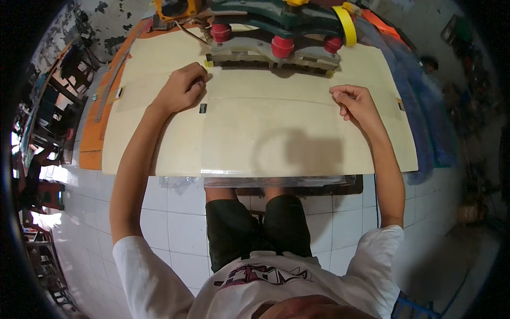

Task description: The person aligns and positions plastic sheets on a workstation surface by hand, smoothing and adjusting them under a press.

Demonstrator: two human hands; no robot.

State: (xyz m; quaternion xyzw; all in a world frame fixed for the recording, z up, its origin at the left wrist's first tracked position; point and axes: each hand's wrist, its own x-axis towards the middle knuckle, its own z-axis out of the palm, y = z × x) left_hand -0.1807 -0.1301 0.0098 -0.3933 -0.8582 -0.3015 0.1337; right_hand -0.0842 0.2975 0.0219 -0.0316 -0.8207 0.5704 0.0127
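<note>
A clear plastic sheet [255, 138] lies flat on the cream-coloured board [372, 154], a crease or edge running across its far part. Beside its far left side rests my left hand [183, 87], fingers curled in and thumb bent; whatever they hold, if anything, is hidden. My right hand [356, 101] is closed in a pinch near the sheet's far right side, and I cannot make out what is between the fingertips. Just beyond both hands stands a pressing machine with a long dark bar [271, 66] and red round fittings [282, 47].
Small black pieces [203, 108] sit on the board. A yellow tape roll [345, 25] hangs at the machine's right. Blue plastic sheeting [425, 122] drapes over the table's right side. An orange table edge [91, 143] and a metal strip [110, 87] lie at left.
</note>
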